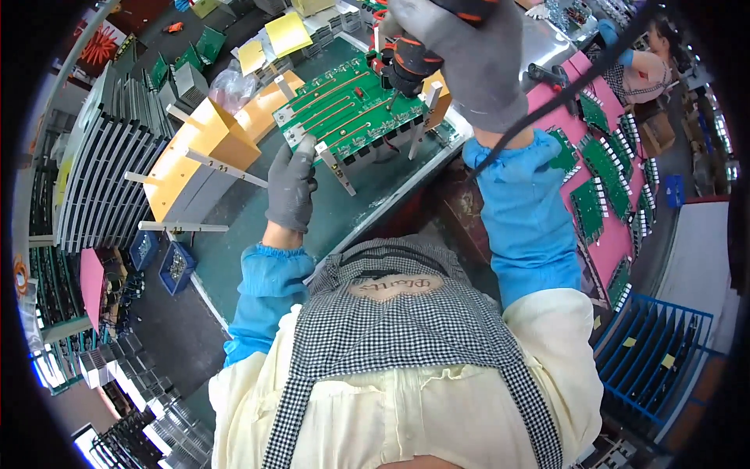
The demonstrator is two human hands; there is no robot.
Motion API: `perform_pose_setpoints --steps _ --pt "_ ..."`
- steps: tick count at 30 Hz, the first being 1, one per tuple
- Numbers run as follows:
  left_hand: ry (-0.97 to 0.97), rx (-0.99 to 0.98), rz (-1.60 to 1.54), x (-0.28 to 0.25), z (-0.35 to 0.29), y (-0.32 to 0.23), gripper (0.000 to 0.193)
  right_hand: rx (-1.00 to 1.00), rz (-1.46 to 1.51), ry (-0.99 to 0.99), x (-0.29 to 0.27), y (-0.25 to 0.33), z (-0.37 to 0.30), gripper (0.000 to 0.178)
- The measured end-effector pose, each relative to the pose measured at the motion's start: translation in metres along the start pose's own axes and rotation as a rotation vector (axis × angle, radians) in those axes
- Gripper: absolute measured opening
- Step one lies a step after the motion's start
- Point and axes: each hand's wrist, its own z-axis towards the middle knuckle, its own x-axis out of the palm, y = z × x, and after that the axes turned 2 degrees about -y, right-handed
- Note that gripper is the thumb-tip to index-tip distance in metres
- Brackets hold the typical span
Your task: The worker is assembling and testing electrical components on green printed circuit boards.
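Note:
A green circuit board (pixel 344 108) with red strips and rows of small parts lies raised above the bench, with pale bracket-like legs (pixel 337 170) at its corners. My left hand (pixel 291 189), in a grey glove, grips its near left corner, thumb and forefinger up at the edge. In its own grey glove, my right hand (pixel 491 74) is wrapped around a black and orange power screwdriver (pixel 412 64). The tool's front end is over the board's far right part; its tip is hard to make out.
Orange-yellow panels (pixel 183 168) with pale bars stand left on the green bench (pixel 234 207). Grey metal housings (pixel 105 156) are stacked beyond. Blue bins (pixel 178 266) sit lower left. A black cable (pixel 570 92) crosses near my right arm. Circuit boards cover a pink surface (pixel 613 250); another person (pixel 648 74) works beyond.

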Motion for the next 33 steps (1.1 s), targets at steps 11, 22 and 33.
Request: perform_pose_setpoints --steps 11,22,33 --pt "0.003 -0.005 -0.045 0.0 0.001 0.004 0.032 0.28 0.067 0.009 0.015 0.02 0.031 0.027" --pt "-0.023 -0.023 -0.087 0.002 0.0 0.002 0.03 0.402 0.09 0.069 0.018 0.026 0.038 0.029" --pt "-0.016 -0.019 -0.097 0.0 0.0 0.006 0.03 0.206 0.081 0.149 0.0 -0.008 0.025 0.052"
